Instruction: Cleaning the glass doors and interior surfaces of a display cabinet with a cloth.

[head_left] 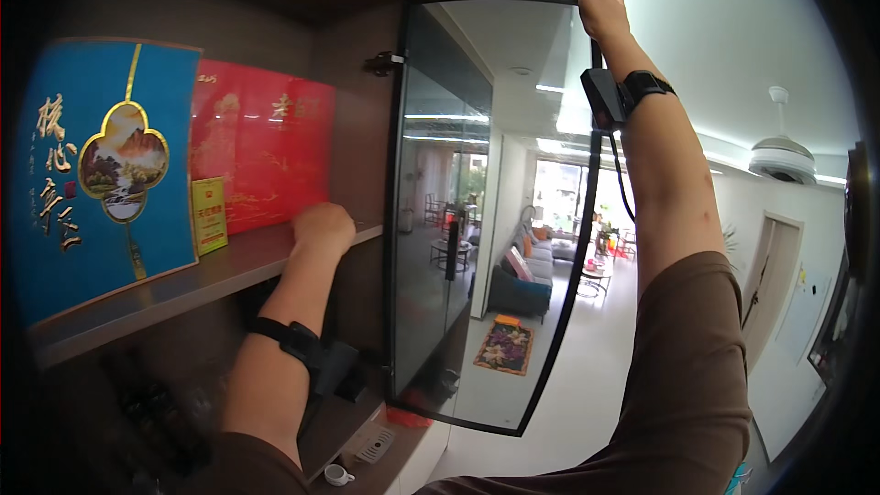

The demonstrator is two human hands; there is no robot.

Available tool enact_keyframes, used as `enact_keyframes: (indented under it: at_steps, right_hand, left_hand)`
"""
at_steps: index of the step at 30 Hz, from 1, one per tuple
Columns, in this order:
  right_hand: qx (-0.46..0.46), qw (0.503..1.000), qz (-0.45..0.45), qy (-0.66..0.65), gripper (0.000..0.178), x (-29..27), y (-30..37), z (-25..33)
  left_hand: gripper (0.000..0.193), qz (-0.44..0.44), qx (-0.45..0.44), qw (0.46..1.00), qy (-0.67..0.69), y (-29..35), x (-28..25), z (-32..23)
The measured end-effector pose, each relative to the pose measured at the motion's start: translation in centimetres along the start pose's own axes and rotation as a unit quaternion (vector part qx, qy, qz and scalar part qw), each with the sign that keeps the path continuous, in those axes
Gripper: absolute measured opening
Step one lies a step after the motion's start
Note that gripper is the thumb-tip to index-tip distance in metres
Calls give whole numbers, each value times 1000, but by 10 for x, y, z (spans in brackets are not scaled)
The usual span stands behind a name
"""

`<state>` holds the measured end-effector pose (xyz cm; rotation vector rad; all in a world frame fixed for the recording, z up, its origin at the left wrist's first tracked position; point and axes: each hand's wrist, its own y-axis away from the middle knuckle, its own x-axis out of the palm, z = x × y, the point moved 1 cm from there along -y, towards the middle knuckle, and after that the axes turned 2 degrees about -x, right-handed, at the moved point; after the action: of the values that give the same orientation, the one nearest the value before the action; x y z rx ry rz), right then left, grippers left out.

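My right hand (pixel 605 15) is raised high, its fingers closed around the upper outer corner of a glass cabinet door (pixel 541 64) with a thin black frame. The door stands swung out from the cabinet. My left hand (pixel 324 227) is curled at the front edge of a brown shelf (pixel 247 261), close to a large red box (pixel 275 147). Its fingertips are turned away, so whatever they hold is hidden. Left of it on the shelf are a small yellow box (pixel 210 214) and a tall blue box (pixel 69 128) with a gold-edged landscape picture.
A black hinge (pixel 383 62) joins the door to the cabinet side. Below the shelf, a white cup (pixel 338 474) sits on a lower counter near a slotted tray (pixel 374 444). Through the glass appear a sofa (pixel 527 284) and a patterned mat (pixel 505 346). A ceiling fan (pixel 781 158) hangs at right.
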<state>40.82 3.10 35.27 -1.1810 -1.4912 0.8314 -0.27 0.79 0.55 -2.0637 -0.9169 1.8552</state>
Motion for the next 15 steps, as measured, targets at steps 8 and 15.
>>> enact_keyframes:
  at_steps: [8, 15]
  right_hand:
    - [-51, 994, 78, 50, 17, 28, -27, 91]
    - [-81, 995, 53, -24, 15, 68, -41, 199]
  left_hand:
    - [38, -17, -14, 1000, -21, -6, 7, 0]
    - [38, -14, -11, 999, -39, -1, 3, -5]
